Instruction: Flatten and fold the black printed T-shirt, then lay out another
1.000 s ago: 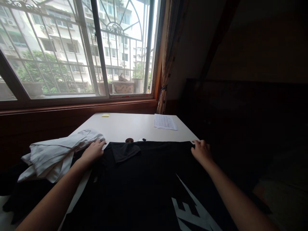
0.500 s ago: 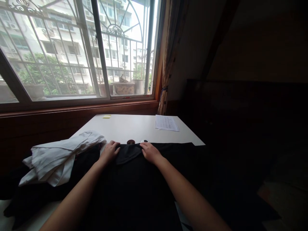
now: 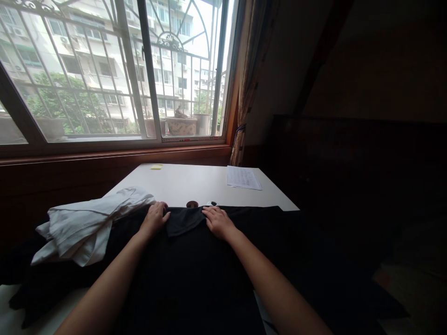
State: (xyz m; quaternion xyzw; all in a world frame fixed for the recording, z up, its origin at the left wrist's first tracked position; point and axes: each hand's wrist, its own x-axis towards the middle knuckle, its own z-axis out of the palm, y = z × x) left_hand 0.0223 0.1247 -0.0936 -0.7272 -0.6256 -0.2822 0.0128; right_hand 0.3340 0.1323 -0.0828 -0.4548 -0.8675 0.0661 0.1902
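A black garment point(image 3: 195, 270) is spread over the white table, with a pointed, collar-like flap point(image 3: 183, 222) folded down at its far edge. My left hand point(image 3: 155, 219) rests at the left end of this flap, its thumb apart from the bent fingers. On the flap's right end lies my right hand point(image 3: 218, 222), fingers stretched out over the cloth near the edge. Both hands touch the fabric, and neither visibly lifts it. Dark cloth hides most of the garment's detail.
To the left, a crumpled white garment point(image 3: 82, 228) lies on more dark cloth. Just beyond the flap are a brown round thing point(image 3: 192, 204) and a white-and-black one point(image 3: 213, 203). Farther back, the table point(image 3: 188, 181) bears printed papers point(image 3: 243, 177) and yellow notes point(image 3: 157, 166).
My left hand has slid slightly left along the garment's edge, and its thumb shows more clearly. The right hand stays almost in place. The view has shifted a little.
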